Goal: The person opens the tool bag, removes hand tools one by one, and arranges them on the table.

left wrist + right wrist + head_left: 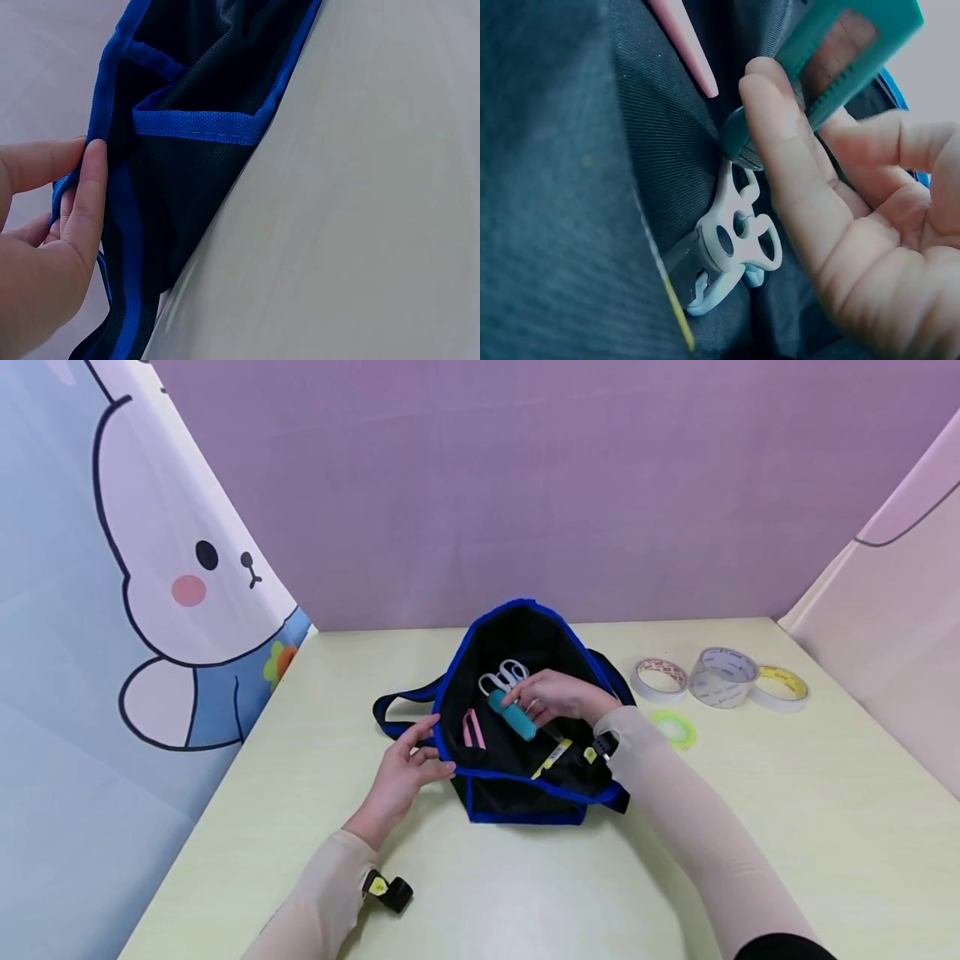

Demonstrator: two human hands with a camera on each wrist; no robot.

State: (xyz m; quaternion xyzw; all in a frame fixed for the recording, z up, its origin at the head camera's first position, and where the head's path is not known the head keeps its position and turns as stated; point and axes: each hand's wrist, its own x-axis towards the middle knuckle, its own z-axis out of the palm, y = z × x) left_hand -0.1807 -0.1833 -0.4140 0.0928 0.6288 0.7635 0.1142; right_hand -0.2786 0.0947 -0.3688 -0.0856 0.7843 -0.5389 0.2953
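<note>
A black fabric bag [525,799] with blue edging stands wide-mouthed on the table. My left hand [405,770] pinches its left rim [101,97] between thumb and fingers. Inside the bag, my right hand [553,695] holds a teal oblong item [513,716], whose see-through window [840,56] shows fingers behind it in the right wrist view. White-handled scissors [504,675] lie beside the teal item. A pink two-pronged item [472,729] leans at the bag's left inner side, and a yellow strip-like item [553,758] lies near the front.
Rolls of tape stand to the bag's right: a white one [660,679], a wide clear one [723,677] and a yellow-cored one [780,687]. A small green ring [672,729] lies in front of them. A strap [405,702] loops out left. Cloth walls border the table.
</note>
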